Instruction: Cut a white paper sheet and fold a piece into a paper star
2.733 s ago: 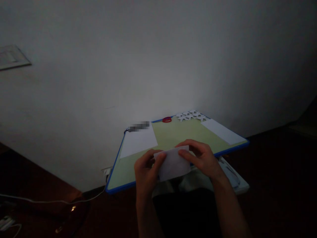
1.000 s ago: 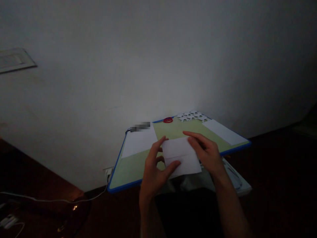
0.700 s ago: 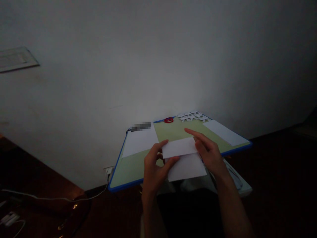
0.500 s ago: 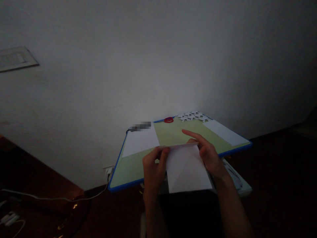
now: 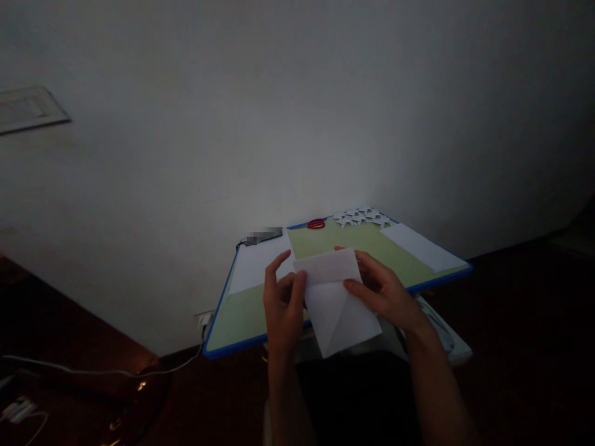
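Note:
I hold a white sheet of paper (image 5: 337, 303) in the air above the near edge of a green board with a blue rim (image 5: 235, 310). The sheet shows creases and its top strip is bent over toward me. My left hand (image 5: 282, 306) pinches its left edge, thumb on the front. My right hand (image 5: 383, 291) grips the right side, thumb across the paper. The room is dim.
On the board lie a white sheet (image 5: 258, 263) at the left, another white sheet (image 5: 421, 246) at the right, several folded paper stars (image 5: 360, 217) and a red ring (image 5: 316, 223) at the far edge. A white wall stands behind. Cables (image 5: 93, 371) run over the dark floor at the left.
The folded paper was opened out into a larger sheet hanging from both hands. Now its top strip is bent over again and the sheet is raised slightly.

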Motion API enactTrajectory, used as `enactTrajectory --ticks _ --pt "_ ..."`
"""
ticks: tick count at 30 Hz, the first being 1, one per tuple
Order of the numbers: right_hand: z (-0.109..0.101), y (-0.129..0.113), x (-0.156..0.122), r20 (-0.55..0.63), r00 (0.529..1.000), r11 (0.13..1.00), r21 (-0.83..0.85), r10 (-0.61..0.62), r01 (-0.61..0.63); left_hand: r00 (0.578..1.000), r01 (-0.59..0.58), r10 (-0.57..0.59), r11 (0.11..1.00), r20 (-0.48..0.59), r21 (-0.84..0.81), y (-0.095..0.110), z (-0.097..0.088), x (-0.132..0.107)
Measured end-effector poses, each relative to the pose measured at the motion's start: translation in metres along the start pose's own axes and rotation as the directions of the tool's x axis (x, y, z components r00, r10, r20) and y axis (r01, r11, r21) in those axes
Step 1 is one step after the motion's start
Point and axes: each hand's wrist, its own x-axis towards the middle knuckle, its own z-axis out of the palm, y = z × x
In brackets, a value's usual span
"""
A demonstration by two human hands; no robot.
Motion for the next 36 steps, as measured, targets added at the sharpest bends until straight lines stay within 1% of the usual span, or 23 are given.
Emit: enactTrajectory --ticks 2,4,10,13,16,18,20,23,25,27,30,34,36 --pt "0.000 -0.001 0.000 0.003 1.000 1.000 -0.026 -0.011 0.012 1.000 0.007 -0.007 1.000 0.000 -0.029 0.000 0.001 -0.001" --pt "0.001 -0.002 -0.001 0.014 1.000 1.000 -0.012 -0.006 0.006 1.000 0.012 -0.013 0.999 -0.011 -0.031 0.000 0.001 -0.002" --pt "0.002 0.000 -0.003 0.017 1.000 0.997 0.083 -0.004 0.003 1.000 -0.006 0.006 0.998 -0.004 0.063 -0.003 -0.002 -0.002" --pt "0.000 0.000 -0.004 0.008 1.000 0.998 0.057 -0.008 0.007 1.000 -0.008 0.009 0.996 -0.012 0.093 -0.004 -0.004 -0.001" --pt "-0.002 0.000 -0.003 -0.031 0.999 1.000 0.016 -0.017 0.018 1.000 -0.014 0.015 0.991 -0.001 0.135 -0.004 -0.005 -0.001" --pt "-0.003 0.000 -0.001 -0.064 0.998 1.000 0.019 -0.021 0.022 0.999 -0.025 0.019 0.989 0.038 0.149 -0.004 -0.007 -0.001" --pt "-0.004 0.001 0.000 -0.099 0.995 0.999 0.022 -0.030 0.033 0.993 -0.022 0.008 0.992 0.119 0.121 -0.005 -0.009 -0.001" --pt "-0.006 0.001 0.001 -0.171 0.984 0.999 -0.020 -0.050 0.047 0.964 0.026 -0.039 0.998 0.264 0.053 -0.007 -0.010 -0.003" --pt "-0.008 0.000 0.002 -0.234 0.971 0.996 -0.089 -0.052 0.031 0.948 0.055 -0.074 0.996 0.310 0.070 -0.008 -0.009 -0.004" --pt "-0.009 0.000 0.003 -0.287 0.957 0.989 -0.151 -0.042 -0.002 0.948 0.053 -0.088 0.991 0.305 0.120 -0.009 -0.008 -0.004" --pt "-0.010 0.001 0.003 -0.323 0.946 0.987 -0.154 0.000 -0.052 0.951 0.047 -0.088 0.989 0.297 0.143 -0.010 -0.006 -0.004" --pt "-0.009 0.002 0.002 -0.347 0.937 0.986 -0.130 0.052 -0.102 0.948 0.061 -0.097 0.990 0.303 0.126 -0.012 -0.004 -0.003" --pt "-0.008 0.001 0.002 -0.326 0.942 0.986 -0.116 0.075 -0.119 0.951 0.065 -0.095 0.992 0.295 0.111 -0.013 -0.001 -0.002"
